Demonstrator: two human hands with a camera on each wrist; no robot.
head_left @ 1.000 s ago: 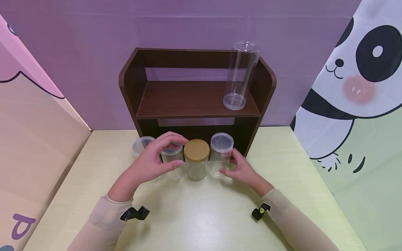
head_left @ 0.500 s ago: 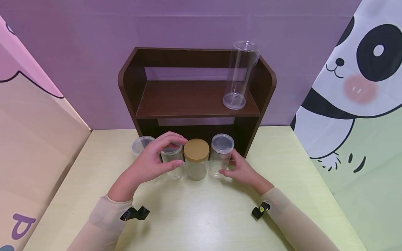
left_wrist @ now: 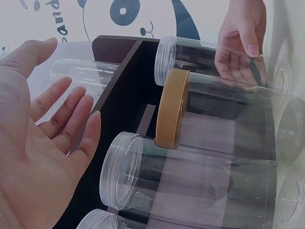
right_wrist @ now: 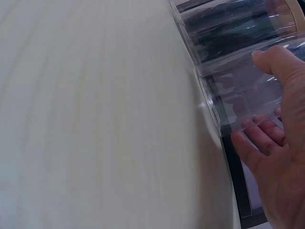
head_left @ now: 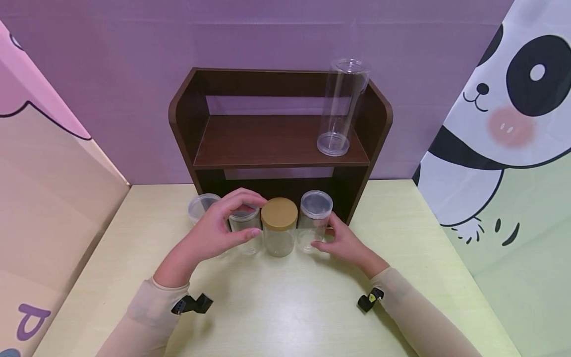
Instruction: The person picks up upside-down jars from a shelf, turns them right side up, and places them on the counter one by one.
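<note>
Clear jars [head_left: 314, 220] between hands [head_left: 214, 230]

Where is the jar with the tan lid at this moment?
In the head view, the jar with the tan lid stands on the table, in front of the brown shelf, between two clear-lidded jars.

Tall clear cylinder [head_left: 341, 106] upright on dark wooden shelf [head_left: 276, 144] (right end), gold-lidded jar [head_left: 279, 232] below
</note>
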